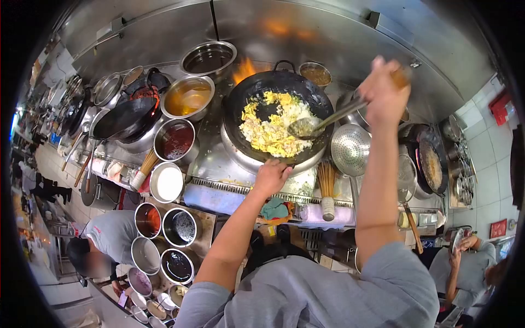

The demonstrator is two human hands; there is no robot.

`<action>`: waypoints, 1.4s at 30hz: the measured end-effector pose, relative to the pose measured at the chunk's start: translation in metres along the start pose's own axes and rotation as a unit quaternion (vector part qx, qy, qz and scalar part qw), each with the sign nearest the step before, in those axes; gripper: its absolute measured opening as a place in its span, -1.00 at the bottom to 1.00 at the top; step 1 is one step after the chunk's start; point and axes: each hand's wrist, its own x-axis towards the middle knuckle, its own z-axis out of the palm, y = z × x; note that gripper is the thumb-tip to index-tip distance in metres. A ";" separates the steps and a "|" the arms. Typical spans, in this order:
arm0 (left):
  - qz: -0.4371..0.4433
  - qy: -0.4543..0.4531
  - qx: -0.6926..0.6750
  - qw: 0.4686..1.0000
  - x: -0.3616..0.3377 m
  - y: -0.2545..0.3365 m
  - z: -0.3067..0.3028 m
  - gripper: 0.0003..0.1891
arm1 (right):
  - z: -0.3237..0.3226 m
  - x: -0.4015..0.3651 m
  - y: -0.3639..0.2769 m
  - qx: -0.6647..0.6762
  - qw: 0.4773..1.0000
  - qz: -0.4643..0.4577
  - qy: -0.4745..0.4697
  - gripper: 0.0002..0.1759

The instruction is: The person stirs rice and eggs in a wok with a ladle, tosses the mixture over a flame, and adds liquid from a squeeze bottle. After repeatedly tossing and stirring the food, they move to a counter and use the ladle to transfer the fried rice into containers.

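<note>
A black wok sits on the burner, holding fried rice with egg. My left hand is closed on the wok's near edge; whether a handle lies under the fingers is hidden. Raised to the right of the wok, my right hand is wrapped round the handle of a ladle. The ladle's bowl rests among the rice at the right side of the wok. The hand and handle end are slightly blurred.
Flames rise behind the wok. A perforated strainer and a bamboo brush lie to its right. Left stand a bowl of yellow oil, a pot of red sauce and a second wok. Two people work nearby.
</note>
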 end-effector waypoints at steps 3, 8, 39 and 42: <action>0.013 -0.014 0.014 1.000 0.000 -0.002 0.001 -0.67 | 0.016 -0.027 0.060 0.022 0.996 -0.064 -0.066 -0.62; -0.017 -0.024 0.041 0.999 -0.003 0.001 0.000 -0.71 | 0.015 -0.086 0.017 -0.058 0.993 -0.098 0.009 -0.61; -0.061 -0.035 0.067 0.995 -0.003 0.008 0.001 -0.72 | 0.070 0.057 0.078 0.076 0.995 -0.067 -0.004 -0.63; -0.064 -0.056 0.070 0.994 -0.003 0.012 -0.005 -0.72 | 0.060 0.063 0.150 -0.010 0.986 -0.163 -0.040 -0.65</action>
